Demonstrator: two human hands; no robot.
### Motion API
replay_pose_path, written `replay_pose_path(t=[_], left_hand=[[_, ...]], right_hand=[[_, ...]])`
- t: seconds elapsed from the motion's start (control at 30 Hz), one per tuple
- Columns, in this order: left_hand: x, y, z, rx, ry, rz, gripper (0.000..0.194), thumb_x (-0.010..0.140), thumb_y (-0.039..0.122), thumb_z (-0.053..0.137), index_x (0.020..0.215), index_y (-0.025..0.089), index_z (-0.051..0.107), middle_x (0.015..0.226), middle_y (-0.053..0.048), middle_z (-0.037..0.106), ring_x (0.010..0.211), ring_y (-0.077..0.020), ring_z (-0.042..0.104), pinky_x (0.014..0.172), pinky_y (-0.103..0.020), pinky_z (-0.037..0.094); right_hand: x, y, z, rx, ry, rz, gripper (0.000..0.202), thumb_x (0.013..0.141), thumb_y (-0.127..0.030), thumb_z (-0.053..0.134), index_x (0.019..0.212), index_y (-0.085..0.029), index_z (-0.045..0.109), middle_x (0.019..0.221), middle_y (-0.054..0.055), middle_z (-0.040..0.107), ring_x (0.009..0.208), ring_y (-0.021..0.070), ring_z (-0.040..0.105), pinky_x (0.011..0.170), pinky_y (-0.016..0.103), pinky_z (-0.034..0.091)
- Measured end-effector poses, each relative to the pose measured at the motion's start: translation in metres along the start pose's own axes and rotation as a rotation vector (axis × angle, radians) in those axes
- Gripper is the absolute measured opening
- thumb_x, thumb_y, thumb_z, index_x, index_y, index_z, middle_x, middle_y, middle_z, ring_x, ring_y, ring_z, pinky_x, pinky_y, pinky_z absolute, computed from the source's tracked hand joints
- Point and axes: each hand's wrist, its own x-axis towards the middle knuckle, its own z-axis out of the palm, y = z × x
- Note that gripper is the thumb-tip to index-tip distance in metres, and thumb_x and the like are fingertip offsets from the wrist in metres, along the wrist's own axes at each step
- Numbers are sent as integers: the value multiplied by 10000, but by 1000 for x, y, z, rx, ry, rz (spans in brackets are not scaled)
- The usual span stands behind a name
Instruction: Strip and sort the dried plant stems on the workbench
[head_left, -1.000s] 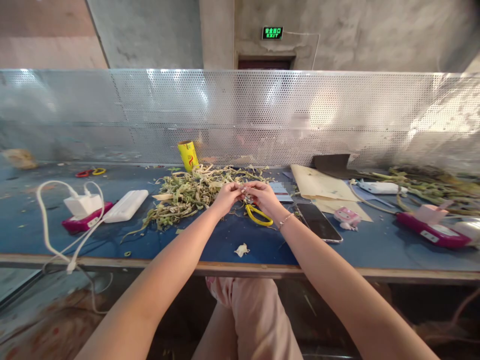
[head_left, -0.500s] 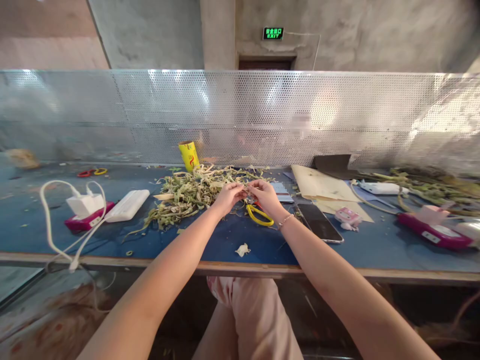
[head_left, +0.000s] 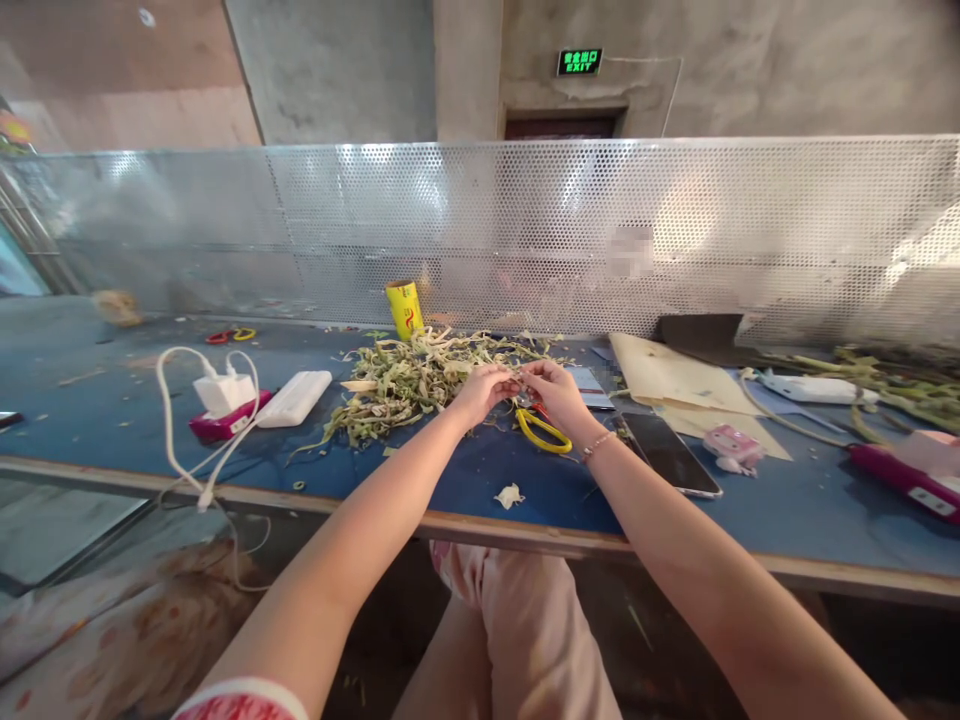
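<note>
My left hand (head_left: 484,393) and my right hand (head_left: 553,392) meet fingertip to fingertip at the right edge of a heap of dried plant stems (head_left: 405,382). Both hands are pinched closed; whatever lies between the fingertips is too small to make out. Below my right hand, yellow-handled scissors (head_left: 546,433) lie on the blue table (head_left: 465,490). A pale scrap (head_left: 510,496) rests near the front edge. Behind the heap stands a yellow roll (head_left: 405,308).
To the left are a white power bank (head_left: 295,399), chargers on a purple power strip (head_left: 217,425), and red and yellow scissors (head_left: 230,336). A dark phone (head_left: 667,455), pink case (head_left: 733,447) and brown paper (head_left: 679,375) lie right. A perforated metal screen (head_left: 465,230) stands behind.
The view has turned to the left, so the things on the table appear further right. My hands remain together at the same place beside the heap.
</note>
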Motion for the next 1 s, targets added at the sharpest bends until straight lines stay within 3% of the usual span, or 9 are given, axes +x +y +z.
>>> replay_pose_path(t=[1.0], left_hand=[[-2, 1, 2, 42, 5, 0, 104, 558, 37, 476, 589, 128, 513, 514, 17, 558, 524, -73, 542, 642, -234, 437]], right_hand=[[1, 2, -1, -22, -8, -9, 267, 575, -387, 661, 681, -182, 527, 557, -50, 484, 466, 57, 385, 454, 225, 278]])
